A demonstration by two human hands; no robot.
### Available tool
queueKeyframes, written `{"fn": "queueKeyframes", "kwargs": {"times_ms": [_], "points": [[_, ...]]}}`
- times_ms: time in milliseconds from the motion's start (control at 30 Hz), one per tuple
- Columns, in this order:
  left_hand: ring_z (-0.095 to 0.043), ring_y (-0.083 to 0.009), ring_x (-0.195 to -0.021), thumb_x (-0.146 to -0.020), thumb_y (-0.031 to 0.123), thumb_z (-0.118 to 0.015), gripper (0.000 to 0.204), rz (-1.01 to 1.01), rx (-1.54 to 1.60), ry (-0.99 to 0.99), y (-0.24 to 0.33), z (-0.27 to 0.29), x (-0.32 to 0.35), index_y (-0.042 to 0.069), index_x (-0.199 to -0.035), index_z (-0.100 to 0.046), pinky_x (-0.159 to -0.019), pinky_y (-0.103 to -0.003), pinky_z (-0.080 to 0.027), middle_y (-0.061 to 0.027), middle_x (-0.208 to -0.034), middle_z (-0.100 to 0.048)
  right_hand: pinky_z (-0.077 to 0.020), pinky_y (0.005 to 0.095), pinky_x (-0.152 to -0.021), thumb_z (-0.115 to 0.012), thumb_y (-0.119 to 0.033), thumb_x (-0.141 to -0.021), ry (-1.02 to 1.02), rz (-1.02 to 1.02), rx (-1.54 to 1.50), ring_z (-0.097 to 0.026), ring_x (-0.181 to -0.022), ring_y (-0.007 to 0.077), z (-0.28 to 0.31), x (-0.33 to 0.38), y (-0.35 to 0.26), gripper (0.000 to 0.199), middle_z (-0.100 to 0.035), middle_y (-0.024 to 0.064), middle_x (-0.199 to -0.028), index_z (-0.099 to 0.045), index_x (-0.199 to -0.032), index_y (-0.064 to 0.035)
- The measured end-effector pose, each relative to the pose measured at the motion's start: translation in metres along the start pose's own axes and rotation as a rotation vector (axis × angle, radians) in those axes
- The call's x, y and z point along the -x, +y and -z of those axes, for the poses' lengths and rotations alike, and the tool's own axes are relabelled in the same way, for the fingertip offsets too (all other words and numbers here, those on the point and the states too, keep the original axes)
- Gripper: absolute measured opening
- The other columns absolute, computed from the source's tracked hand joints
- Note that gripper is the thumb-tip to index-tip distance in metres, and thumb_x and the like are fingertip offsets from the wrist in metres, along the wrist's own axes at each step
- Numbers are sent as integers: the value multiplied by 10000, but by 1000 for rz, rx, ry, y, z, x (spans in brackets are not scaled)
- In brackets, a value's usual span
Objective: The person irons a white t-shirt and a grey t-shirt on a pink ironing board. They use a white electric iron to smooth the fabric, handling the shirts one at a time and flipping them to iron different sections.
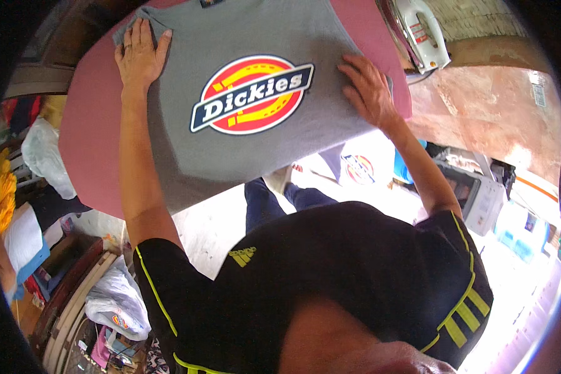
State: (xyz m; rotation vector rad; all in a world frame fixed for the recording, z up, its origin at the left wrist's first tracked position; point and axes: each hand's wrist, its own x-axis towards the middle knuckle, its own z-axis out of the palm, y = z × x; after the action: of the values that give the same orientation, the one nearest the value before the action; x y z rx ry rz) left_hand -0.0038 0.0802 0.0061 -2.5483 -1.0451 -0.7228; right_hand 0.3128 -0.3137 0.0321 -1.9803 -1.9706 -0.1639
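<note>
A grey T-shirt [168, 146] with a round red and yellow print crossed by a dark banner lies spread over a mauve padded ironing board [90, 137]. Its lower part hangs over the near edge. My left hand [142, 55] rests flat on the shirt's far left corner, fingers stretched and the thumb apart. On the opposite side, my right hand [369, 90] lies on the cloth near its right edge, its fingers spread and slightly bent. Neither hand holds anything. A white iron [421, 34] stands beyond the board's far right side.
White plastic bags [47, 156] and piled cloth crowd the left. Another clear bag [118, 299] sits at the lower left. A white printed cloth [358, 163] shows under the board's right side. A grey boxy appliance [483, 202] stands at the right, below a worn brownish surface [474, 100].
</note>
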Motion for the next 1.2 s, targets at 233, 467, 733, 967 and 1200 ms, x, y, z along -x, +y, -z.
{"fn": "queueKeyframes", "kwargs": {"times_ms": [233, 467, 733, 967, 1200], "points": [[-272, -325, -1456, -993, 595, -325, 708, 182, -164, -130, 4, 9, -11, 104, -1501, -359, -1123, -627, -179, -107, -1575, -319, -202, 526, -1172, -523, -469, -952, -4, -235, 215, -236, -1461, 347, -1, 20, 19, 705, -268, 122, -1581, -330, -1497, -67], [-246, -343, -1466, -976, 598, -371, 740, 229, 17, -165, 80, 12, 9, 71, -1496, -355, -1146, -563, -202, -123, -1584, -299, -283, 505, -1135, -531, -372, -970, 159, -4, 21, -312, -1420, 342, -19, -88, 9, 562, -362, 137, -1523, -438, -1425, -56], [-283, -342, -1450, -953, 637, -374, 801, 223, 54, -7, 24, -6, -29, 35, -1480, -371, -1151, -520, -212, -146, -1556, -345, -173, 499, -1188, -368, -518, -999, 85, -166, 240, -242, -1472, 292, -71, -244, 37, 655, -301, 108, -1580, -342, -1505, -102], [-330, -333, -1416, -971, 539, -427, 677, 42, 147, -20, -21, 5, -20, 60, -1449, -424, -1143, -527, -228, -145, -1518, -391, -146, 526, -1189, -293, -598, -993, 26, -230, 296, -211, -1486, 309, -96, -264, 52, 732, -258, 106, -1604, -281, -1540, -112], [-278, -347, -1437, -972, 497, -462, 627, 168, 77, -181, 63, 95, 96, 98, -1455, -428, -1146, -549, -220, -117, -1551, -336, -201, 541, -1165, -276, -618, -991, 122, -152, 265, -244, -1475, 288, -101, -259, 77, 716, -282, 71, -1600, -305, -1536, -156]]}}
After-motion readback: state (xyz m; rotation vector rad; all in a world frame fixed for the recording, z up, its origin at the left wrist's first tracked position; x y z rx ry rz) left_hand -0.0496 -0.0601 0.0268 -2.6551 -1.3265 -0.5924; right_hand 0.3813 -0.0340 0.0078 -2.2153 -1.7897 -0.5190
